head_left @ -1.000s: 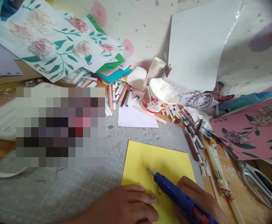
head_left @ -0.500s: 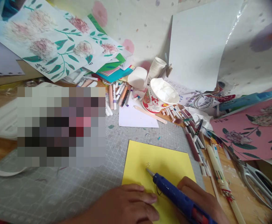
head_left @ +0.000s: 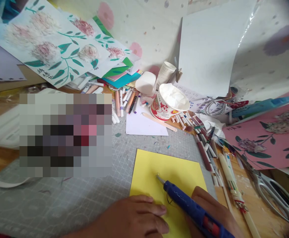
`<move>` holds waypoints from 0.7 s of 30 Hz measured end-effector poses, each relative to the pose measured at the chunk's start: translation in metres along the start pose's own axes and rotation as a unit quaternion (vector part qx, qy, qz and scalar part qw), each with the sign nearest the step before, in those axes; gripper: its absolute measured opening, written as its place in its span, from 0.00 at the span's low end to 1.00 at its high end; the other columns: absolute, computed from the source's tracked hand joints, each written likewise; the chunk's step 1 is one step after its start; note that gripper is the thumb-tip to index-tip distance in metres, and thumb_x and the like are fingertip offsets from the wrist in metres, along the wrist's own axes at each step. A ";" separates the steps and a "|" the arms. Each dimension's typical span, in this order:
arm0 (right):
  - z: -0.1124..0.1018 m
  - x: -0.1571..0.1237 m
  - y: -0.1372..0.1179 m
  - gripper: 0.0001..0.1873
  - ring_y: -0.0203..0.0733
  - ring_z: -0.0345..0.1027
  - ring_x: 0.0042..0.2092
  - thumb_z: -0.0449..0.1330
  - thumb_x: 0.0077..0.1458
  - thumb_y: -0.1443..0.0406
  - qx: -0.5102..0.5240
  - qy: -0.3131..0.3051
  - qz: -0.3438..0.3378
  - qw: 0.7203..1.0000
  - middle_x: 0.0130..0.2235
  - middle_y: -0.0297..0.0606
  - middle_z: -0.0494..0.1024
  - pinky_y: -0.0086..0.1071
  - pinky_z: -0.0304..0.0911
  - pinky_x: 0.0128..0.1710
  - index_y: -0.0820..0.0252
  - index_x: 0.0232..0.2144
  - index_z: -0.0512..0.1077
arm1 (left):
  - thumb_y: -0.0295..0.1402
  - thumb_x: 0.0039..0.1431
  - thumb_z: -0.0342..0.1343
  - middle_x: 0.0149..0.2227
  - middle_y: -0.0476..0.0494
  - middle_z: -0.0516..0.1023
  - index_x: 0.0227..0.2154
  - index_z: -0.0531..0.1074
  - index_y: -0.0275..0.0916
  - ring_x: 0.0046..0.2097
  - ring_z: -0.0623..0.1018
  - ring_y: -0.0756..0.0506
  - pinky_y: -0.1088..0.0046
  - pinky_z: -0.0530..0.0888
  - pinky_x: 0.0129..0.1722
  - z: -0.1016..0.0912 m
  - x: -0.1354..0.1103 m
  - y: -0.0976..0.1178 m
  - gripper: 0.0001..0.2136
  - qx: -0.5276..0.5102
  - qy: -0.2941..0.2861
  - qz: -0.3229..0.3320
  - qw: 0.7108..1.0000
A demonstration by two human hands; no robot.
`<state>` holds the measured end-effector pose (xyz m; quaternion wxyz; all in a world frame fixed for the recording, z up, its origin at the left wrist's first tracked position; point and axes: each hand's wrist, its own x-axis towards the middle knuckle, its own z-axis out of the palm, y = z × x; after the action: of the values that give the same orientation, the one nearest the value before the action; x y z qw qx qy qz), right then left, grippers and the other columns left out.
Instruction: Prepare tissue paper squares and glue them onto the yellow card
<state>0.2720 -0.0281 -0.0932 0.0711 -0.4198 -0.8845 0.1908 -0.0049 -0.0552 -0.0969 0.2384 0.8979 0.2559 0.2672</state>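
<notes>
A sheet of yellow paper (head_left: 179,165) lies on the grey cutting mat (head_left: 90,205) in front of me. My left hand (head_left: 141,213) rests on the sheet's lower left part, fingers stretched out and holding nothing. In my right hand (head_left: 211,208) is a blue glue gun (head_left: 191,205), its metal nozzle pointing up and left over the paper. A small clear trace, likely glue, shows at the nozzle tip; whether the tip touches the paper I cannot tell.
Behind the sheet stand a paper tub (head_left: 167,104) with white tissue and a stack of paper cups (head_left: 166,74). Markers (head_left: 203,152) line the right side, with scissors (head_left: 274,191) beyond. Flower pictures (head_left: 60,49) lean at the back left. A blurred patch (head_left: 65,135) hides the left.
The glue gun has shifted slightly up and right with my right hand. My left hand stays in place on the yellow paper.
</notes>
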 end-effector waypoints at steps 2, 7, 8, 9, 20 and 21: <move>-0.003 -0.001 0.003 0.08 0.31 0.68 0.24 0.58 0.52 0.73 -0.015 -0.028 -0.001 0.999 0.26 0.29 0.67 0.23 0.62 0.23 0.56 0.25 0.65 | 0.31 0.69 0.51 0.48 0.48 0.84 0.43 0.75 0.39 0.56 0.78 0.51 0.79 0.65 0.62 0.001 0.000 0.000 0.08 -0.004 0.011 0.002 1.000; -0.006 0.002 -0.002 0.07 0.35 0.73 0.29 0.54 0.56 0.71 0.019 0.012 0.006 1.000 0.31 0.34 0.74 0.24 0.67 0.28 0.55 0.30 0.70 | 0.30 0.71 0.49 0.48 0.48 0.83 0.44 0.74 0.37 0.56 0.77 0.51 0.78 0.65 0.62 0.001 0.001 -0.002 0.09 -0.004 -0.005 0.005 1.000; -0.007 0.003 -0.004 0.07 0.36 0.74 0.31 0.54 0.56 0.70 0.025 0.024 0.008 0.999 0.33 0.35 0.75 0.25 0.69 0.29 0.55 0.31 0.70 | 0.31 0.71 0.48 0.49 0.48 0.83 0.45 0.74 0.37 0.57 0.76 0.51 0.77 0.65 0.62 0.001 0.001 -0.002 0.10 -0.003 -0.017 0.005 1.000; -0.007 0.004 -0.006 0.07 0.37 0.75 0.32 0.54 0.56 0.69 0.024 0.033 0.011 0.999 0.34 0.36 0.76 0.25 0.69 0.30 0.55 0.31 0.70 | 0.31 0.71 0.47 0.50 0.47 0.83 0.46 0.74 0.36 0.58 0.76 0.51 0.77 0.65 0.62 0.000 0.001 -0.003 0.11 -0.003 -0.026 0.005 1.000; -0.010 0.003 -0.002 0.09 0.31 0.69 0.24 0.54 0.57 0.69 -0.008 0.014 0.043 0.999 0.26 0.30 0.68 0.23 0.64 0.24 0.56 0.25 0.67 | 0.31 0.71 0.50 0.50 0.47 0.82 0.47 0.74 0.35 0.59 0.75 0.51 0.79 0.61 0.64 0.011 -0.005 -0.004 0.10 -0.045 0.000 -0.012 0.999; -0.010 0.003 -0.001 0.08 0.32 0.70 0.25 0.55 0.56 0.69 -0.002 0.020 0.051 0.999 0.27 0.31 0.70 0.23 0.65 0.25 0.55 0.27 0.69 | 0.31 0.70 0.51 0.50 0.48 0.82 0.47 0.73 0.36 0.59 0.74 0.52 0.80 0.60 0.64 0.013 -0.006 -0.006 0.09 -0.052 0.001 -0.017 0.999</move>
<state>0.2722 -0.0238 -0.0832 0.0783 -0.4679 -0.8608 0.1842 -0.0034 -0.0585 -0.1124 0.2886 0.8797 0.2569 0.2774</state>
